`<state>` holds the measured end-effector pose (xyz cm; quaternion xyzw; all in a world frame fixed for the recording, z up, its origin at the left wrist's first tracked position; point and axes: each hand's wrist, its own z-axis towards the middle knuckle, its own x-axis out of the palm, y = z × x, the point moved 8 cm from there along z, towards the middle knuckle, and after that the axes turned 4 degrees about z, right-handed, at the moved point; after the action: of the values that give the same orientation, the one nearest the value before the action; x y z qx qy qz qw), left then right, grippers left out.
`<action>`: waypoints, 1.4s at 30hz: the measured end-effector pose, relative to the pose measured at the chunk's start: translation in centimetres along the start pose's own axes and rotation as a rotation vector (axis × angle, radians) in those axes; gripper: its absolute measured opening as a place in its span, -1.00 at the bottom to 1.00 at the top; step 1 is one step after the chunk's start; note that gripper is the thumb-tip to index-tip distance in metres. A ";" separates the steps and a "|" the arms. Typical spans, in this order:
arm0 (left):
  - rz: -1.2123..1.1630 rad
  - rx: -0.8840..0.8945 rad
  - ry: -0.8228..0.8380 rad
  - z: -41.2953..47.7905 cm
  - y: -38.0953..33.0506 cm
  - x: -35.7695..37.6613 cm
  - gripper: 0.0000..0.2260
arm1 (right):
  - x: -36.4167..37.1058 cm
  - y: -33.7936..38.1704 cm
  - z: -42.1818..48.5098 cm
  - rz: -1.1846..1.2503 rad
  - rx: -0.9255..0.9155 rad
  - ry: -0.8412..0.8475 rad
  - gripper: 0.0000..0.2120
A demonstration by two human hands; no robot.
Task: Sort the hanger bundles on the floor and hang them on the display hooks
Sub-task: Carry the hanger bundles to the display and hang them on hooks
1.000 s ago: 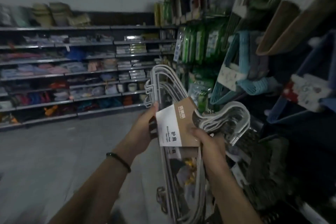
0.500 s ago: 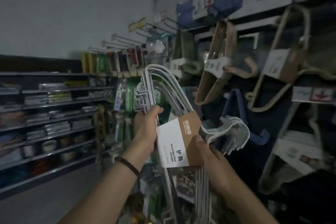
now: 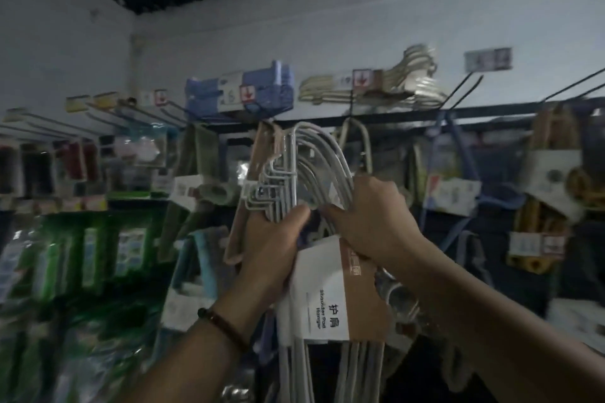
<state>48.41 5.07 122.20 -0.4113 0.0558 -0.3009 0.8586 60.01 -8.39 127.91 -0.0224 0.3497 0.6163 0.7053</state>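
Observation:
I hold a bundle of white hangers (image 3: 307,160) raised in front of the display wall, its hook ends pointing up and left. A white and brown paper label (image 3: 330,291) wraps the bundle's middle. My left hand (image 3: 271,249) grips the bundle just below the hooks. My right hand (image 3: 370,219) grips the curved shoulders above the label. Dark wire display hooks (image 3: 461,88) stick out of the wall at the upper right, above the bundle. The bundle's lower ends run out of the frame.
Blue hanger bundles (image 3: 239,91) and cream hanger bundles (image 3: 376,82) lie on the top shelf. More bundles with labels (image 3: 451,193) hang to the right. Green packaged goods (image 3: 88,249) and long pegs (image 3: 42,121) fill the left side.
The bundle has risen from chest height up toward the top hooks and my view tilted upward. My right hand slid from the label up onto the hanger shoulders.

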 end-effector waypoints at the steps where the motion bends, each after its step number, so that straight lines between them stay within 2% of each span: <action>1: -0.010 0.001 0.055 0.2 -0.4 1.3 -0.77 | -0.7 -0.7 0.7 -0.008 0.017 -0.010 -0.69; 3: 0.006 0.014 0.167 0.6 -1.2 3.7 -0.72 | -2.0 -2.1 1.8 -0.029 0.080 -0.005 -0.66; 6: 0.026 -0.033 0.313 1.8 -1.5 6.3 -0.38 | -4.0 -3.9 2.9 0.020 0.172 -0.027 -0.66; 7: 0.029 -0.055 0.345 2.7 -1.2 6.8 -0.32 | -4.5 -4.3 3.2 0.021 0.186 -0.034 -0.65; 11: 0.073 -0.118 0.441 5.3 -1.6 8.7 -0.31 | -6.2 -5.6 5.3 0.089 0.189 -0.093 -0.71; 12: 0.094 -0.116 0.451 5.9 -1.8 8.7 -0.38 | -6.7 -6.1 6.2 0.114 0.185 -0.111 -0.74; 15: 0.167 -0.042 0.399 8.6 -2.8 7.6 -0.89 | -8.0 -6.7 8.6 0.153 0.173 -0.116 -0.78; 17: 0.237 -0.008 0.374 10.8 -3.4 6.5 -0.88 | -8.3 -6.7 10.1 0.134 0.150 -0.088 -0.76; 20: 0.344 0.094 0.346 14.0 -4.9 5.6 -0.68 | -8.4 -6.8 12.2 0.076 0.119 -0.052 -0.76; 22: 0.397 0.191 0.284 15.5 -6.1 5.1 -0.44 | -8.2 -7.2 13.1 0.064 0.117 -0.035 -0.77; 24: 0.478 0.372 0.193 16.4 -8.1 4.6 -0.27 | -8.1 -7.6 13.7 0.071 0.114 -0.043 -0.78; 25: 0.556 0.474 0.160 16.8 -9.0 4.3 -0.26 | -8.2 -7.7 13.7 0.054 0.112 -0.053 -0.79; 27: 0.767 0.603 0.147 17.7 -10.2 4.5 -0.33 | -8.4 -7.6 13.6 -0.039 0.077 -0.086 -0.80; 30: 1.091 0.669 0.272 19.1 -10.9 6.2 -0.56 | -8.1 -6.8 13.6 -0.162 0.017 -0.106 -0.74; 33: 1.330 0.636 0.306 19.8 -11.0 7.5 -0.86 | -7.7 -6.5 13.6 -0.181 0.005 -0.121 -0.75; 35: 1.394 0.654 0.327 19.5 -10.8 8.4 -0.87 | -7.7 -6.3 13.3 -0.183 0.006 -0.126 -0.74; 38: 1.420 0.755 0.388 18.8 -10.8 9.4 -0.68 | -7.8 -6.3 12.9 -0.154 0.015 -0.122 -0.76; 42: 1.530 0.795 0.415 19.0 -11.4 10.2 -0.08 | -8.1 -6.4 12.9 -0.130 0.042 -0.125 -0.77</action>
<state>57.85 6.66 144.60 0.1303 0.3615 0.2898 0.8766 71.75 -10.91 139.32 0.0085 0.3157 0.5619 0.7645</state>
